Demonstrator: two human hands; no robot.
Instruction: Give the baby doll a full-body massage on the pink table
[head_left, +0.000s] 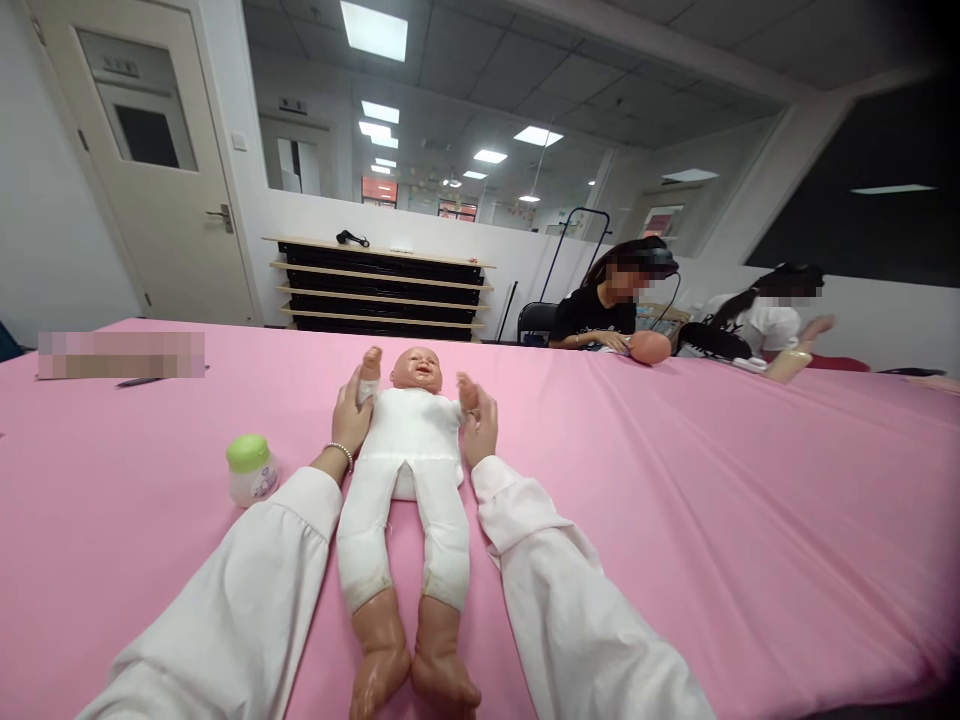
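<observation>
A baby doll (pixel 409 450) in a white suit lies on its back on the pink tablecloth (pixel 675 480), head away from me, bare feet toward me. My left hand (pixel 351 412) is closed around the doll's raised arm on the left side. My right hand (pixel 480 422) grips the doll's other arm, fingers wrapped round it. Both of my arms are in white sleeves, and a bead bracelet sits on my left wrist.
A small jar with a green lid (pixel 251 468) stands left of my left arm. A dark pen (pixel 139 381) lies at the far left. Two other people (pixel 600 305) sit at the table's far right with their own dolls. Shelves (pixel 382 285) and a door (pixel 150 160) stand behind.
</observation>
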